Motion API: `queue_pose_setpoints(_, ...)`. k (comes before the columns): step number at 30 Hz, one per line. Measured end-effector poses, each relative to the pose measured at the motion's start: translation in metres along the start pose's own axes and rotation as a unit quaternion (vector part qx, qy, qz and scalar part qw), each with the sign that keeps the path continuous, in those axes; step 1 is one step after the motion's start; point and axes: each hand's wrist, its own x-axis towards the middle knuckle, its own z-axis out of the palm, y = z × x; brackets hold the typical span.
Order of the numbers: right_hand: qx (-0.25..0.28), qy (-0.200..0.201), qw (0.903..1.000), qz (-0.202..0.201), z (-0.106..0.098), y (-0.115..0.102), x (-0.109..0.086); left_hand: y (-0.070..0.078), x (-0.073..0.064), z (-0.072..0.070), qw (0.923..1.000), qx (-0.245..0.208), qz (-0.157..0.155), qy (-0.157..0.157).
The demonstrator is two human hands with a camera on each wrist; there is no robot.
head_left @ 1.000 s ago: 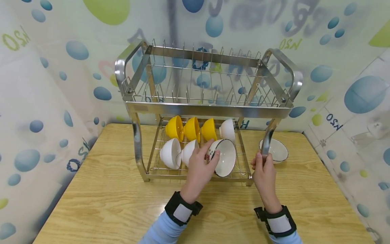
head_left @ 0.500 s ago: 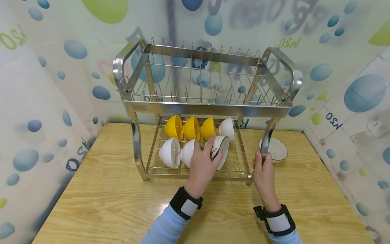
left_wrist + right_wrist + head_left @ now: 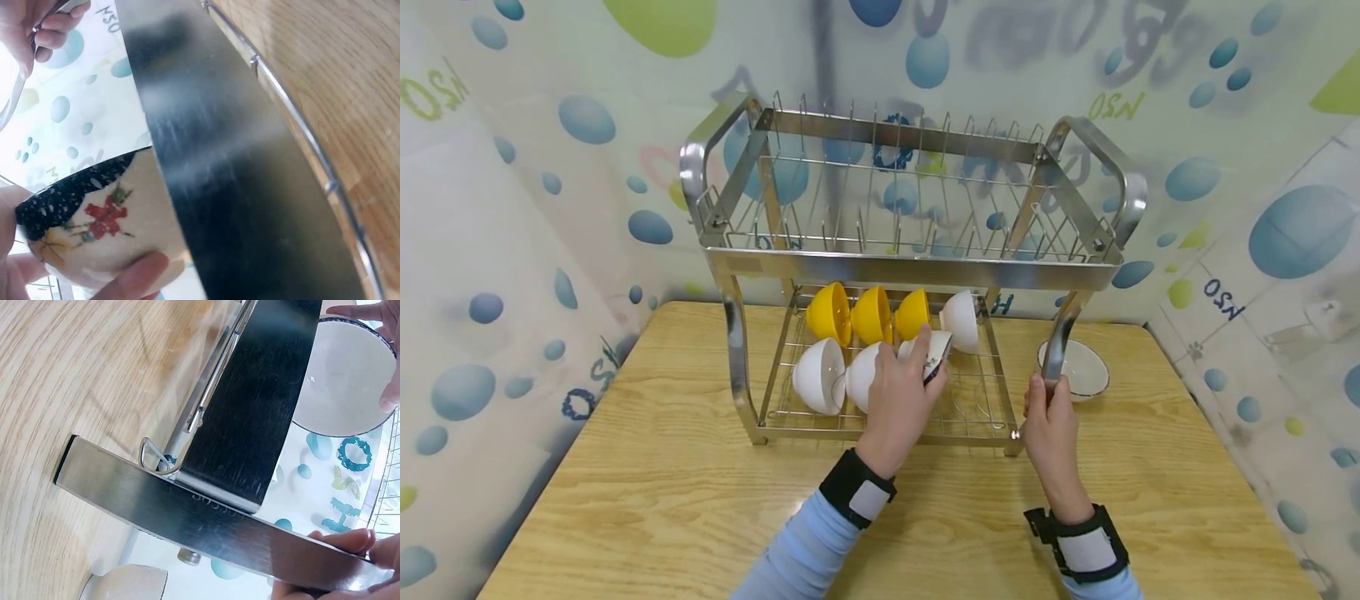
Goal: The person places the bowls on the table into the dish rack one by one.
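Note:
My left hand (image 3: 897, 404) grips a floral-patterned bowl (image 3: 937, 350) at the front of the dish rack's lower tier. In the left wrist view, this bowl (image 3: 119, 219) shows red flowers and a dark speckled rim band, with fingers against its outside. The right wrist view shows its pale inside (image 3: 344, 378). Beside it, a white bowl (image 3: 860, 379) is partly hidden by my left hand; another white bowl (image 3: 817, 377) stands on edge farther left. My right hand (image 3: 1051, 433) holds the right front leg of the metal dish rack (image 3: 917, 271).
Behind, three yellow bowls (image 3: 871, 317) and a white bowl (image 3: 959, 321) stand on edge in a row. The rack's upper tier of upright wires overhangs them. Another dark-rimmed bowl (image 3: 1084, 371) sits on the wooden table (image 3: 647, 500), right of the rack.
The floral bowl has shifted left toward the front white bowls and turned; its inside no longer shows in the head view. My left hand moved with it. My right hand stays on the leg.

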Motion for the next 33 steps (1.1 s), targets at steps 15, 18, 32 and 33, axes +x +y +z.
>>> queue_pose_setpoints(15,0.004,0.013,0.9999,-0.003,0.0016,0.0023,-0.0013,0.0011,-0.0006,0.0005,0.9981,0.048,-0.012,-0.036)
queue_pose_setpoints(18,0.003,0.016,0.9998,-0.007,0.0026,0.0018,-0.0006,0.0004,0.0000,0.0025,0.9979,0.055,-0.011,-0.033)
queue_pose_setpoints(32,-0.001,0.020,0.9997,-0.012,0.0024,0.0019,-0.0011,-0.0006,-0.0002,0.0072,0.9963,0.048,-0.034,-0.062)
queue_pose_setpoints(33,-0.001,0.022,0.9997,-0.014,0.0025,0.0019,-0.0010,-0.0006,-0.0001,0.0074,0.9964,0.046,-0.034,-0.062)
